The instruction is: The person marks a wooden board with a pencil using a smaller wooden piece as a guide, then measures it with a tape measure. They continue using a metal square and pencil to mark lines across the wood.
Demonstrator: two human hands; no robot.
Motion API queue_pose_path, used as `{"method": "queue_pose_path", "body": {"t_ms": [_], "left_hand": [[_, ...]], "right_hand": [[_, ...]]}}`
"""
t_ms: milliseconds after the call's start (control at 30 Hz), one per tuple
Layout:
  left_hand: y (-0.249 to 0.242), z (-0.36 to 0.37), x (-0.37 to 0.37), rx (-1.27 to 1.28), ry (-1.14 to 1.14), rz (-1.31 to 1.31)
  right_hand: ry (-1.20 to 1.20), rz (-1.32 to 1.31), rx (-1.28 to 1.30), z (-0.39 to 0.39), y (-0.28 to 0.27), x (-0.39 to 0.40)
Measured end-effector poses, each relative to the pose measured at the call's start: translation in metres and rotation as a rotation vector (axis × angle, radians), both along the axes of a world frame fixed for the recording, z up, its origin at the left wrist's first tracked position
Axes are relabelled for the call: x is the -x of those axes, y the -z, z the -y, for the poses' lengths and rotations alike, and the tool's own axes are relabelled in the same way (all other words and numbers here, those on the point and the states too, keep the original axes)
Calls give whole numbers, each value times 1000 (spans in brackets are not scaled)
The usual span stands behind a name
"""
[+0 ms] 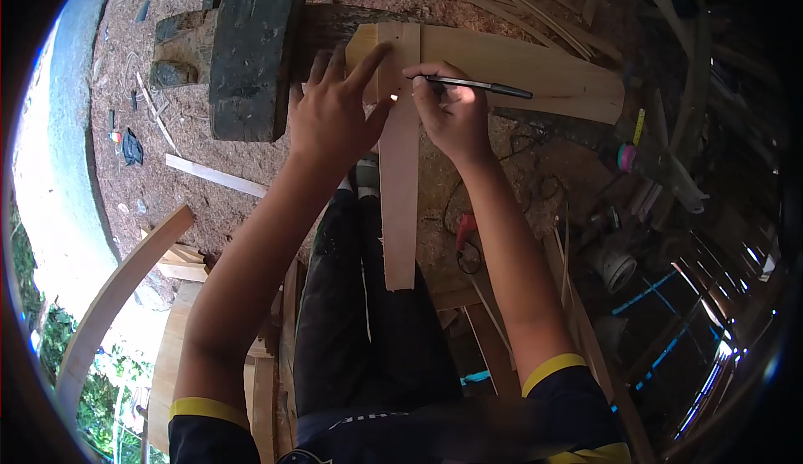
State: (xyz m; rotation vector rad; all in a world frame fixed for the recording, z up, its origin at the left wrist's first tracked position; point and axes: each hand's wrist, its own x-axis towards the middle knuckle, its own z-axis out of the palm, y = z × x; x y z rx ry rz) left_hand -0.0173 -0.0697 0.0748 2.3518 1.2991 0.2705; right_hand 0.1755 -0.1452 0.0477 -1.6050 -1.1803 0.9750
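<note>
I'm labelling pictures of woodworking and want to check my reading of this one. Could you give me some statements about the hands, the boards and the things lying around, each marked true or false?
1. The right hand holds a black pen. True.
2. The narrow board lies lengthwise alongside the wide board, without crossing it. False: it lies across the wide board.
3. The left hand is closed in a fist. False: its fingers are spread, with the index finger and thumb at the narrow board.
4. A red tool lies to the right of the narrow board. True.
5. The tape measure is fully wound in. False: a yellow length of tape sticks out.
</note>
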Motion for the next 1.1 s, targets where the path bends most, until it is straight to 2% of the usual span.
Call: {"method": "queue_pose_path", "body": {"t_ms": [67,167,367,667,1100], "left_hand": [[0,2,0,-68,3,-51],[1,2,1,-30,-14,-10],[4,3,0,-32,-40,12],[-1,4,1,-7,-49,-54],[6,4,4,-19,-58,9]], "right_hand": [[-36,168,-133,-3,2,2],[-61,297,-156,-4,-6,0],[-161,419,-214,-4,-2,-1],[-189,477,-207,-7,-11,1],[-175,473,-190,-8,-8,5]]}}
